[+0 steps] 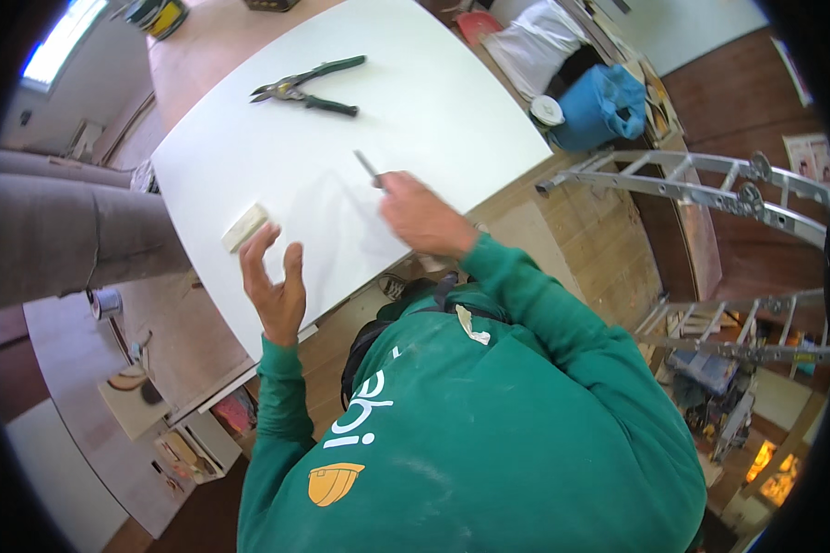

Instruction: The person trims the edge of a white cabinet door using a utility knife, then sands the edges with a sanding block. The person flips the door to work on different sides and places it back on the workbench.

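Note:
My right hand point(420, 212) is closed round a thin grey metal tool point(366, 166), perhaps a blade, held over the white board point(452, 111). My left hand point(272, 281) has its fingers apart and curved beside a small cream block point(244, 227) lying on the board; I cannot tell if a fingertip touches it. Green-handled snips point(306, 90) lie open near the board's far side.
A blue bucket point(590, 115) and white bag stand right of the board. An aluminium ladder point(692, 184) reaches in from the right, another lower down. A large grey duct point(83, 230) runs along the left, a tin point(157, 18) sits at upper left.

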### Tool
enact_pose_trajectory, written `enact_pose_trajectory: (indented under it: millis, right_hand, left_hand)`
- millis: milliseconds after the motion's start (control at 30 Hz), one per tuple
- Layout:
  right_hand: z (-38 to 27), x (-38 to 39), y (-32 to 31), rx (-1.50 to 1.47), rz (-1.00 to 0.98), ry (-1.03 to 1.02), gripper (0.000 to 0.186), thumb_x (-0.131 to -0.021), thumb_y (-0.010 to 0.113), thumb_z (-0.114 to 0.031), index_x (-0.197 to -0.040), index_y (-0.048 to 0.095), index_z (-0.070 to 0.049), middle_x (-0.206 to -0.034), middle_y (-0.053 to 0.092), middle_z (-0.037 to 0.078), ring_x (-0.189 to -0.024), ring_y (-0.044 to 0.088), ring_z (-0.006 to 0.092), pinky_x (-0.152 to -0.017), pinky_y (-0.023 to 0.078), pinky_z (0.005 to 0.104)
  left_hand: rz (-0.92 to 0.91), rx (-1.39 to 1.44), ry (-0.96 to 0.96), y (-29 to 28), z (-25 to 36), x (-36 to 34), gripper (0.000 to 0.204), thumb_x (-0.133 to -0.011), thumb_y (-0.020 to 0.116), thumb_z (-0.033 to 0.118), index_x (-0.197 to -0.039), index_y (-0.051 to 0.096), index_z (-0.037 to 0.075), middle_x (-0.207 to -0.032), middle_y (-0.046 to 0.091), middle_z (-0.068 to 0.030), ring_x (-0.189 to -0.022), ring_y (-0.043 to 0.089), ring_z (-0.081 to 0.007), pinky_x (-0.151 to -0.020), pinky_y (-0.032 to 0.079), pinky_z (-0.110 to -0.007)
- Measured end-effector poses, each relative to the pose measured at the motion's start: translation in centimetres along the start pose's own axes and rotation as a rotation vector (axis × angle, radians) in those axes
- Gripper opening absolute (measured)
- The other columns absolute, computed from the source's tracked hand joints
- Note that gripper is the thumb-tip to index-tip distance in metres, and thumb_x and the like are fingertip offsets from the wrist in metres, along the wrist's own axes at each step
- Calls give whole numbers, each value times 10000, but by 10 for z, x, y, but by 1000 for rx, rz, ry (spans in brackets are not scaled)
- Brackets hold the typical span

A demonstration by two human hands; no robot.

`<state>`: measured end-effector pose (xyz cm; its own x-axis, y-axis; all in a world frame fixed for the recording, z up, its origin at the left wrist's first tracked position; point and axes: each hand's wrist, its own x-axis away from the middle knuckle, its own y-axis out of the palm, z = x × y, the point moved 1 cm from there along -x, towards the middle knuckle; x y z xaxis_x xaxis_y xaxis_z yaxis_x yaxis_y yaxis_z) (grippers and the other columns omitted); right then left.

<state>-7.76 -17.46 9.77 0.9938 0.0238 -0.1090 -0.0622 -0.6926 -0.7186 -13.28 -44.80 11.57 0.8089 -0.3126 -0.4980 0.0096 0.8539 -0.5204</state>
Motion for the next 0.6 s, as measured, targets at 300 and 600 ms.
enact_pose_trajectory:
  millis: [300, 600]
  right_hand:
    - [110, 225, -152, -610, 508, 878, 318, -1113, 537, -272, -1238, 644, 0, -850, 608, 44, -680, 611, 112, -580, 521, 313]
    - [219, 256, -208, -722, 285, 854, 494, -1168, 512, -474, -1040, 632, -13, -794, 581, 40, -684, 596, 131, -614, 515, 339]
  left_hand:
    - [-579, 58, 389, 210, 125, -49, 621, -923, 878, 372, -1430, 675, 76, -1468, 653, -168, -1508, 509, -426, -1248, 418, -554]
    - [-880, -253, 623, 419, 158, -95, 691, -875, 846, 514, -1390, 682, 84, -1571, 588, -146, -1636, 331, -427, -1350, 238, -617]
